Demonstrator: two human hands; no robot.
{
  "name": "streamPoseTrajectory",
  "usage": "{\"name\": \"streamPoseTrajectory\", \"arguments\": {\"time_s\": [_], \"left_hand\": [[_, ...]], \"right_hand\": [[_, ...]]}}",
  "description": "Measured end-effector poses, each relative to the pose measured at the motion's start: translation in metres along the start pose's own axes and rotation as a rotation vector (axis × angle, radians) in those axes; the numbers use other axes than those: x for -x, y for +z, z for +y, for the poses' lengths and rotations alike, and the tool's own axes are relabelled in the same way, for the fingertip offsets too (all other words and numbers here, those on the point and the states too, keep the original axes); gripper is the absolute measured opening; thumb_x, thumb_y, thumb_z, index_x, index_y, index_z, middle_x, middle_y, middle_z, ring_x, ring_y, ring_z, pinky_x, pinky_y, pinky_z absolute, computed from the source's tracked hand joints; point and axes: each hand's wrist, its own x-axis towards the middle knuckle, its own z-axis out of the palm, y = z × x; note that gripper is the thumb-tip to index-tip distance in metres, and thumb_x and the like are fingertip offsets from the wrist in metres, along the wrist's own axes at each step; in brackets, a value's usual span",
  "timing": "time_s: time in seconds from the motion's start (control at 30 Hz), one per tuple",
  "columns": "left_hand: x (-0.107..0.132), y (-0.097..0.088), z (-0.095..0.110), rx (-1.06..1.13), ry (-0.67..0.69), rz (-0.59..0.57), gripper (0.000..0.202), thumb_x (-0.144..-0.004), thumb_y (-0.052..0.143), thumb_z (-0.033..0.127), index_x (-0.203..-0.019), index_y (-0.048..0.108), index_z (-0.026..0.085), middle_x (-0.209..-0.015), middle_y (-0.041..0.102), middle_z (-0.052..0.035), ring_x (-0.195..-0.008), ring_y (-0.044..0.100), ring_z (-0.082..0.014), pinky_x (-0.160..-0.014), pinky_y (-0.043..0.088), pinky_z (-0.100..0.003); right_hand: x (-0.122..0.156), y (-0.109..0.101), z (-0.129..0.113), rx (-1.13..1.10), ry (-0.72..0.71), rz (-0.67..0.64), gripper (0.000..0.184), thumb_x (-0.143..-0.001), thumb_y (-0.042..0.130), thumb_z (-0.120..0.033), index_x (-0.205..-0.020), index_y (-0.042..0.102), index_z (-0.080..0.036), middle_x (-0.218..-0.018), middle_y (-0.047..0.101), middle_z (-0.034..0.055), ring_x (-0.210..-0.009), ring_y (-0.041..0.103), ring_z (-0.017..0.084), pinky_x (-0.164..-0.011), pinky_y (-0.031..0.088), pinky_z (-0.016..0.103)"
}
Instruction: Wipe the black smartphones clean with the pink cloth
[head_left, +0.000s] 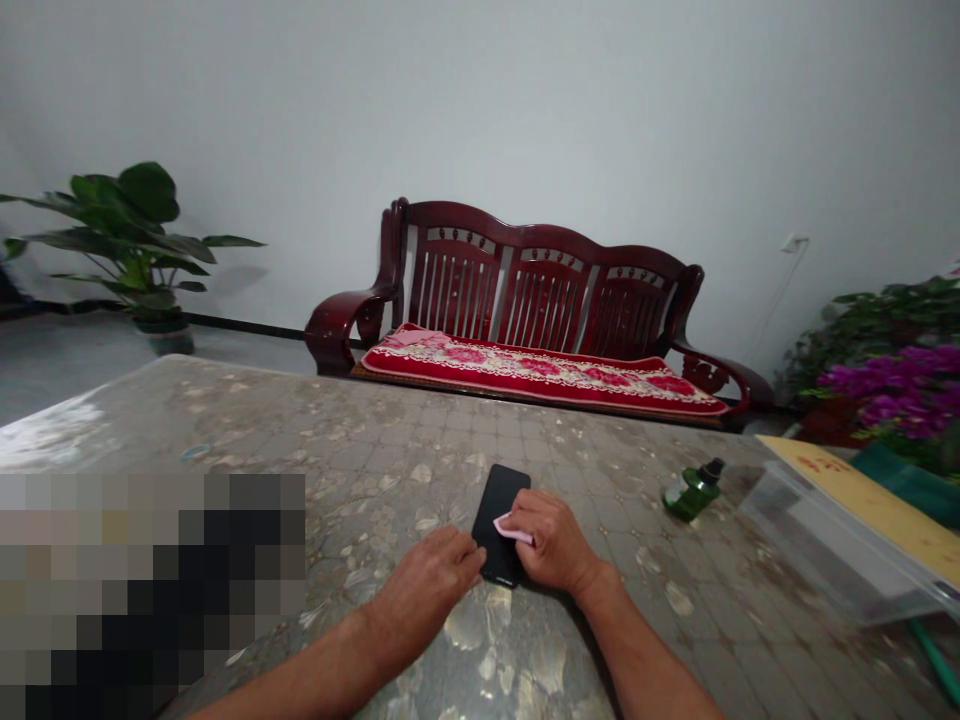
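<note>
A black smartphone [496, 500] lies flat on the patterned tablecloth, its dark screen facing up. My right hand [553, 540] is closed around a small pink cloth [514, 528] and presses it on the phone's screen, covering part of the right side. At the phone's lower left edge, my left hand [439, 572] has its fingers curled together and grips that edge. The undersides of both hands are hidden. To the right stands a green bottle [691, 492] with a black cap, tilted in the view and apart from my hands.
The table [360, 430] has a glossy floral cover. On the right are a clear plastic box [817, 540] with a yellow board [874, 500] on top and purple flowers [900, 390]. A pixelated patch hides the lower left. Behind stands a wooden bench [540, 290]; a potted plant [142, 250] is at left.
</note>
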Motion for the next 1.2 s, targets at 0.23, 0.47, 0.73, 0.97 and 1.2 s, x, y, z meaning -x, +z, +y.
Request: {"name": "streamPoseTrajectory", "arguments": {"time_s": [0.23, 0.47, 0.73, 0.97, 1.2], "left_hand": [[-0.001, 0.000, -0.004, 0.024, 0.069, 0.051, 0.012, -0.088, 0.071, 0.014, -0.098, 0.069, 0.018, -0.089, 0.069, -0.0025, -0.083, 0.066, -0.0227, -0.074, 0.052, -0.031], [-0.006, 0.003, -0.014, 0.059, 0.123, 0.106, 0.016, -0.089, 0.072, 0.024, -0.104, 0.070, 0.019, -0.100, 0.073, -0.0046, -0.095, 0.068, -0.0243, -0.087, 0.055, -0.036], [-0.008, -0.002, -0.017, 0.151, 0.148, 0.111, 0.017, -0.095, 0.064, 0.024, -0.110, 0.070, 0.019, -0.125, 0.070, -0.0085, -0.120, 0.064, -0.0242, -0.104, 0.052, -0.036], [-0.010, -0.007, -0.016, 0.181, 0.145, 0.071, 0.016, -0.093, 0.067, 0.024, -0.107, 0.070, 0.019, -0.121, 0.072, -0.0092, -0.113, 0.068, -0.0249, -0.100, 0.054, -0.036], [-0.011, -0.009, -0.015, 0.198, 0.137, 0.027, 0.018, -0.092, 0.065, 0.022, -0.110, 0.069, 0.018, -0.125, 0.070, -0.0096, -0.119, 0.065, -0.0262, -0.104, 0.051, -0.038]], "right_hand": [[-0.007, 0.004, 0.000, 0.081, 0.156, 0.034, 0.033, -0.074, 0.053, 0.000, -0.091, 0.073, -0.021, -0.081, 0.061, 0.0046, -0.080, 0.055, 0.019, -0.074, 0.040, 0.029], [-0.011, 0.004, -0.002, 0.123, 0.168, -0.059, 0.034, -0.076, 0.056, 0.000, -0.096, 0.073, -0.022, -0.087, 0.063, 0.0043, -0.085, 0.056, 0.019, -0.079, 0.041, 0.030], [-0.027, 0.003, 0.006, 0.336, 0.474, -0.101, 0.038, -0.083, 0.050, 0.002, -0.102, 0.074, -0.020, -0.093, 0.064, 0.0074, -0.092, 0.056, 0.021, -0.082, 0.039, 0.030], [-0.036, 0.006, -0.002, 0.319, 0.365, -0.176, 0.036, -0.088, 0.049, -0.001, -0.105, 0.072, -0.023, -0.096, 0.064, 0.0053, -0.095, 0.055, 0.020, -0.083, 0.037, 0.028], [-0.040, 0.008, 0.002, 0.388, 0.475, -0.174, 0.035, -0.090, 0.049, -0.002, -0.108, 0.072, -0.021, -0.098, 0.065, 0.0076, -0.096, 0.054, 0.022, -0.083, 0.036, 0.030]]}}
